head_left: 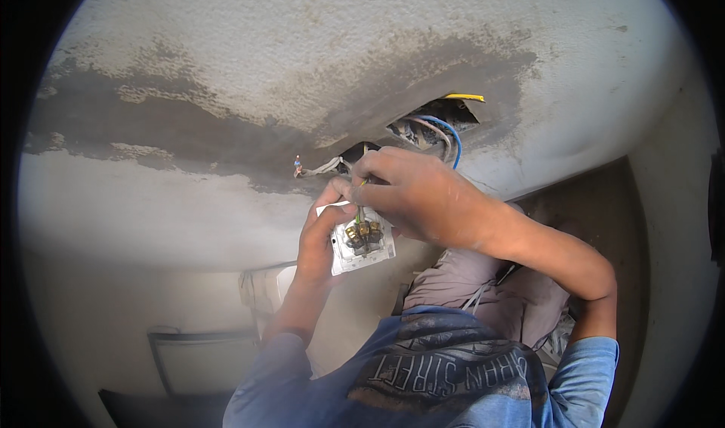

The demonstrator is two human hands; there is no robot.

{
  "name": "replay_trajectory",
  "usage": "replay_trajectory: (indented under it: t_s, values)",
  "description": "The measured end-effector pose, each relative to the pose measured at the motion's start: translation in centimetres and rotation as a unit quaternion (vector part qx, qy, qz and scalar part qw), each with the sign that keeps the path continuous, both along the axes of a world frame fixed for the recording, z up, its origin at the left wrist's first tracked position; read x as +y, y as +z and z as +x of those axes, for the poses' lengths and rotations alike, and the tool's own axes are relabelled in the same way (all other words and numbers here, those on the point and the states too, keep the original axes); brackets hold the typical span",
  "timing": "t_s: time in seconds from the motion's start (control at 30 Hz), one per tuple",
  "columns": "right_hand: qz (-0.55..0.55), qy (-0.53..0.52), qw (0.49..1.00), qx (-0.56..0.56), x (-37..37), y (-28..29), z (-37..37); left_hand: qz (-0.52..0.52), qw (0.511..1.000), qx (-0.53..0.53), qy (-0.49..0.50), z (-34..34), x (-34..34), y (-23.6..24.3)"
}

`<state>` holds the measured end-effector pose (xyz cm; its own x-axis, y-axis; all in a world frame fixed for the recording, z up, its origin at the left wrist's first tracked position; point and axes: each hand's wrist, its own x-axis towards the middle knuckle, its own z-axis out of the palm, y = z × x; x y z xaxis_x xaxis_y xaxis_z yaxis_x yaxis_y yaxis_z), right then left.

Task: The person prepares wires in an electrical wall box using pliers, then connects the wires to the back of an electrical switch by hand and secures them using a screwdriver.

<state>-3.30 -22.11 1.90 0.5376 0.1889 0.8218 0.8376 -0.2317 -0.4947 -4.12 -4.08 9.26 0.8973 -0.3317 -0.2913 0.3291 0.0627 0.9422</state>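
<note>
My left hand (316,235) holds a white electrical socket (341,260) by its edge, with its back turned up and brass terminals (364,235) showing. A thin green-yellow wire (360,216) runs from these terminals up to the fingers of my right hand (414,194). Those fingers are closed in a pinch on the wire, just above the socket; their tips are partly hidden. Behind both hands, a wall box opening (361,151) is partly covered by my right hand. Pale grey cable (326,166) comes out of it and ends in bared strands.
A second wall opening (453,114) to the upper right has blue wire (451,129), paler cables and a yellow strip (464,96). Dark damp-looking plaster (189,118) surrounds both openings. A dark frame (204,337) stands at the lower left. My legs (461,277) are bent below the wall.
</note>
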Motion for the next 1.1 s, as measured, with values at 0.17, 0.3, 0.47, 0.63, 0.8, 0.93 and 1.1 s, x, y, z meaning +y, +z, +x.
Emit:
replay_trajectory:
  t_s: [0.17, 0.3, 0.47, 0.63, 0.8, 0.93, 1.1]
  values:
    - [0.066, 0.002, 0.997, -0.042, 0.4, -0.6, -0.1, 0.041, 0.999, -0.019, -0.013, 0.7, 0.7, -0.4]
    - [0.176, -0.108, 0.977, 0.05, -2.8, -4.9, -5.7, -0.004, 1.0, -0.004, -0.025, 0.8, 1.5, -1.1]
    - [0.083, -0.194, 0.906, 0.368, -3.3, -20.6, -12.6, 0.051, 0.997, -0.039, -0.04, 1.0, 0.9, -1.0]
    - [0.053, -0.275, 0.818, 0.503, -8.7, -32.9, -17.7, 0.033, 0.998, -0.034, -0.04, 0.7, 2.4, -2.5]
    - [-0.235, -0.081, 0.8, 0.545, -8.0, -35.0, -17.2, -0.003, 0.999, -0.011, -0.048, 0.4, 1.5, -2.4]
    - [-0.45, -0.039, 0.696, 0.558, -4.2, -37.4, -13.6, 0.016, 1.0, -0.015, -0.011, 0.3, 1.3, -2.2]
    - [-0.61, -0.054, 0.632, 0.475, 1.2, -47.8, -10.9, -0.014, 0.999, -0.007, -0.037, 1.1, 0.9, -2.5]
